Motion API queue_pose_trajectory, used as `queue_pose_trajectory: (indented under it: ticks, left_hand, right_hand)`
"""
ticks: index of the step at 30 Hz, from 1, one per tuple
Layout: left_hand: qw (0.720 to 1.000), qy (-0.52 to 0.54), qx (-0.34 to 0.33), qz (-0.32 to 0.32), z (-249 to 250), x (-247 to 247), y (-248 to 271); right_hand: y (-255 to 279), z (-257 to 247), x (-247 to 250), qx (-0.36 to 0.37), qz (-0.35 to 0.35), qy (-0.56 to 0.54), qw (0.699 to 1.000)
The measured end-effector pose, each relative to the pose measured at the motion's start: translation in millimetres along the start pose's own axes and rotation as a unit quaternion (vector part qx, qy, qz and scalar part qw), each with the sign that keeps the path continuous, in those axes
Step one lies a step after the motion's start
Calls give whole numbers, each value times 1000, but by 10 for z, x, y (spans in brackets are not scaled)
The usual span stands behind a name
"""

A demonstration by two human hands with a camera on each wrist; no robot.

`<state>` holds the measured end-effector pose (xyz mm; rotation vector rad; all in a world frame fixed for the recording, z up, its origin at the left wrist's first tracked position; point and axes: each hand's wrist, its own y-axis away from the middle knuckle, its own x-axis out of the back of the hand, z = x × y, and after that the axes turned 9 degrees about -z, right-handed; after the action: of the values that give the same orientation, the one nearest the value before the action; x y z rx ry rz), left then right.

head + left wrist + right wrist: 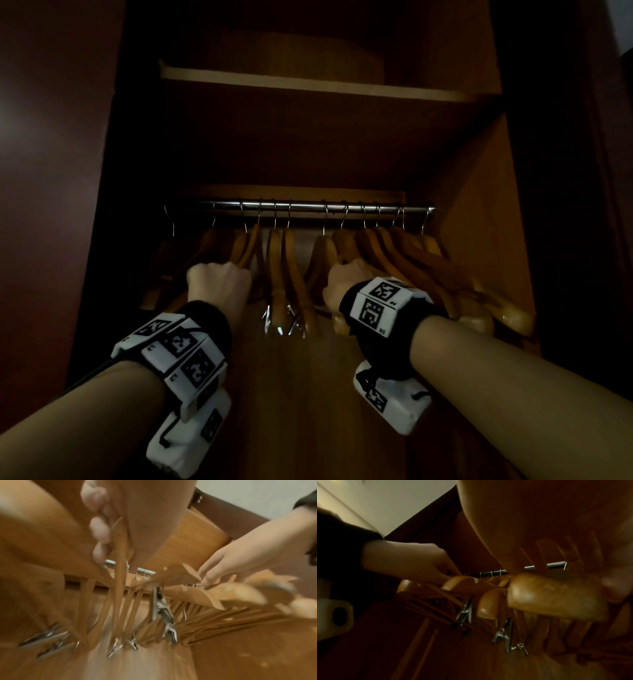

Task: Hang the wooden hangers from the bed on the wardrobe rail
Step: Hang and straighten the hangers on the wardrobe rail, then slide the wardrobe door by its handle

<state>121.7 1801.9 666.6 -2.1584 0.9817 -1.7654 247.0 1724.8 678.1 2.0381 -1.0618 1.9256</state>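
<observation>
**Both hands in among hung hangers**

Hung in a crowded row on the rail (315,206): wooden hangers (394,260), metal clips (163,609) dangling below. Left hand (219,284) curled round one hanger (118,561); right hand (346,284) fingers on another, grip unclear. Overhead, a shelf (308,84).

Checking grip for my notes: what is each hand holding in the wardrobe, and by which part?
Left hand grips a wooden hanger by its shoulder arm, fingers curled round it. Right hand holds another hanger on its shoulder; exact hold unclear.
</observation>
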Motion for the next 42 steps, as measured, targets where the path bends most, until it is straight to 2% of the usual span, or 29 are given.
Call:
queue_pose_trajectory:
  ticks: [3, 6, 12, 16, 18, 22, 27, 31, 35, 39, 42]
  left_hand:
    - [997, 25, -3, 76, -53, -151, 142]
    - [989, 46, -23, 138, -142, -231, 413]
    - [987, 76, -30, 138, -368, -190, 1080]
    - [989, 104, -10, 107, -355, -268, 1604]
    - [990, 118, 3, 82, -367, -370, 1877]
    - [987, 148, 54, 29, -510, -736, 2434]
    - [982, 153, 101, -42, -904, -1310, 2966]
    - [974, 167, 135, -66, -1236, -1611, 3056]
    - [979, 151, 115, -73, -1506, -1859, 2931]
    - [983, 167, 44, -57, -1582, -2056, 2652]
    - [982, 180, -42, -21, -1448, -2154, 2474]
  right_hand:
    - [151, -84, -15, -17, 9, -12, 1000]
    - [319, -119, -87, 4, 17, 7, 1000]
    - [791, -114, -138, 100, 40, 32, 994]
    - [1188, -134, -335, 183, 32, 3, 983]
    - [1419, -134, -525, 229, 6, -16, 973]
    - [1881, -225, -987, 338, -26, 11, 941]
    - [2380, -615, -1654, 436, -44, 52, 897]
    - [2512, -900, -2158, 497, -41, 100, 861]
    - [2548, -1267, -2628, 528, -57, 201, 823]
    - [2532, -1536, -3005, 552, -68, 261, 789]
    - [2548, -1641, -3125, 542, -53, 302, 783]
